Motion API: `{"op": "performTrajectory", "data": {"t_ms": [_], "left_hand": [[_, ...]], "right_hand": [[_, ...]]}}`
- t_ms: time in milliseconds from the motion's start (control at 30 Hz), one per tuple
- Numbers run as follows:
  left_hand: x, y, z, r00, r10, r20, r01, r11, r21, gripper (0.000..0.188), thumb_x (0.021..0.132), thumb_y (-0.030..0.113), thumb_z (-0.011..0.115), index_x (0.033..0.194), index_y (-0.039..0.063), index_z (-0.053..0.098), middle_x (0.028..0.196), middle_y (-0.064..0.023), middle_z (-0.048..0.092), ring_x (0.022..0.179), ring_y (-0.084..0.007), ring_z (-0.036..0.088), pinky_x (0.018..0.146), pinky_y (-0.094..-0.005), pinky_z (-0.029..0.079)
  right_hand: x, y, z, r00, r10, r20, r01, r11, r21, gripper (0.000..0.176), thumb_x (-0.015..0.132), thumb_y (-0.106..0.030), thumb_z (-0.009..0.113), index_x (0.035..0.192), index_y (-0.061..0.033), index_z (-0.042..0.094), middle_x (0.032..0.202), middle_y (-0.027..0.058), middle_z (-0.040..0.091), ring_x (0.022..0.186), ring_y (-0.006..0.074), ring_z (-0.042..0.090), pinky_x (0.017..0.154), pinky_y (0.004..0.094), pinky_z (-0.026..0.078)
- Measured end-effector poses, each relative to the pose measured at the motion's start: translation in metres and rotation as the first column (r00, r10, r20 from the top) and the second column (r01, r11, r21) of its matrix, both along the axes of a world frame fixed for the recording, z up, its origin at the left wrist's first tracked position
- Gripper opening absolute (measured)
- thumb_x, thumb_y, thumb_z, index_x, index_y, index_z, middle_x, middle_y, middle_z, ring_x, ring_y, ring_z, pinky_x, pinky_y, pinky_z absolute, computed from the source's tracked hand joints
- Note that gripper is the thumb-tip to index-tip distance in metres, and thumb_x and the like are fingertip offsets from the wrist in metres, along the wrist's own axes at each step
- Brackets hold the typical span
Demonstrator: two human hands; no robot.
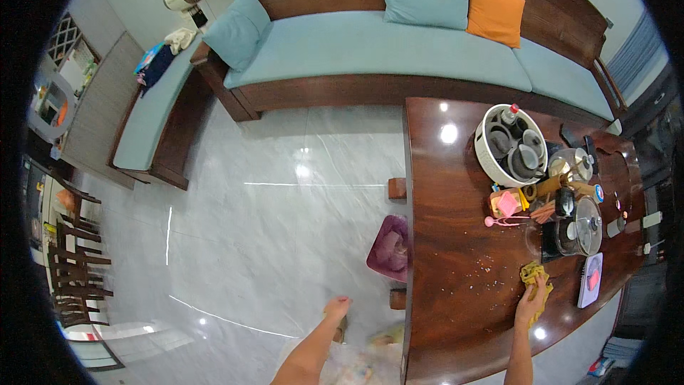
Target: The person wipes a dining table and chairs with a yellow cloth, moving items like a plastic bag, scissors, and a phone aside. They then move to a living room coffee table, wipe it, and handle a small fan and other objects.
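Observation:
On the dark polished wooden table (459,310), my right hand (529,305) presses a crumpled yellow cloth (533,272) against the top. White crumbs (483,267) lie scattered just left of the cloth. My left hand (337,307) hangs over the tiled floor, left of the table edge. Its fingers look loosely curled, but their inner side is hidden and I see nothing in them. Near that hand, partly under the table edge, stands a purple waste bin (387,248) with a plastic liner.
A white basket (483,158) of dark cups and a bottle stands on the table. Beyond the cloth are a lidded glass pot (588,224), pink tongs (502,221) and a white tray (588,291). A wooden sofa with blue cushions (374,51) runs along the wall.

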State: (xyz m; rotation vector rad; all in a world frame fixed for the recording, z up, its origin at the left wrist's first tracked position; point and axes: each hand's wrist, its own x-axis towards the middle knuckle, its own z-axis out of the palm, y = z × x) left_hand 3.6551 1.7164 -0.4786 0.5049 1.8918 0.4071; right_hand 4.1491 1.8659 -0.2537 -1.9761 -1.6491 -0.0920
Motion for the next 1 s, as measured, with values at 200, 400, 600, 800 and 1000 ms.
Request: {"op": "performTrajectory", "data": {"t_ms": [200, 400, 600, 800, 1000], "left_hand": [[0.036, 0.112, -0.010, 0.863, -0.256, -0.436, 0.312, 0.948, 0.060, 0.075, 0.064, 0.043, 0.076, 0.121, 0.005, 0.048, 0.123, -0.0190, 0.048, 0.114, -0.0356, 0.046, 0.090, -0.0427, 0.044], [0.038, 0.209, -0.073, 0.758, -0.453, -0.469, 0.448, 0.885, -0.131, 0.092, 0.062, 0.046, 0.079, 0.130, 0.005, 0.032, 0.117, -0.0166, 0.053, 0.108, -0.0336, 0.053, 0.085, -0.0456, 0.048], [0.022, 0.209, -0.122, 0.674, -0.461, -0.577, 0.610, 0.788, 0.083, 0.016, 0.080, 0.014, 0.053, 0.087, 0.006, 0.066, 0.083, -0.0201, 0.065, 0.079, -0.0396, 0.063, 0.071, -0.0492, 0.050], [-0.025, 0.155, -0.058, 0.764, -0.414, -0.495, 0.595, 0.748, 0.293, 0.022, 0.076, 0.007, 0.051, 0.095, 0.005, 0.061, 0.081, -0.0220, 0.063, 0.076, -0.0443, 0.059, 0.069, -0.0519, 0.047], [-0.077, 0.092, 0.081, 0.747, -0.392, -0.537, 0.577, 0.783, 0.230, 0.024, 0.077, 0.009, 0.054, 0.100, 0.005, 0.059, 0.079, -0.0238, 0.062, 0.073, -0.0452, 0.059, 0.068, -0.0527, 0.046]], "right_hand": [[-0.005, -0.005, 0.012, 0.996, -0.003, 0.089, 0.008, 0.998, -0.058, 0.029, 0.089, -0.001, 0.048, 0.118, 0.0002, 0.051, 0.128, 0.0166, 0.050, 0.120, 0.0317, 0.045, 0.102, 0.0390, 0.033], [0.000, -0.006, 0.010, 1.000, 0.009, -0.006, -0.009, 0.999, -0.052, 0.026, 0.091, -0.003, 0.046, 0.117, 0.0001, 0.051, 0.129, 0.0169, 0.049, 0.120, 0.0302, 0.045, 0.103, 0.0389, 0.031], [0.004, -0.007, 0.008, 0.997, -0.008, -0.078, 0.004, 0.999, -0.047, 0.034, 0.091, -0.002, 0.045, 0.125, -0.0003, 0.048, 0.132, 0.0149, 0.047, 0.124, 0.0277, 0.042, 0.105, 0.0377, 0.028], [0.007, -0.001, 0.010, 0.998, -0.041, 0.054, 0.045, 0.996, -0.074, 0.042, 0.087, 0.005, 0.044, 0.128, -0.0025, 0.049, 0.136, 0.0117, 0.045, 0.128, 0.0266, 0.039, 0.108, 0.0363, 0.025], [-0.084, 0.011, 0.016, 0.988, -0.118, -0.097, 0.112, 0.991, -0.069, 0.042, 0.086, 0.003, 0.048, 0.126, -0.0083, 0.053, 0.132, 0.0135, 0.048, 0.127, 0.0282, 0.041, 0.106, 0.0362, 0.030]]}}
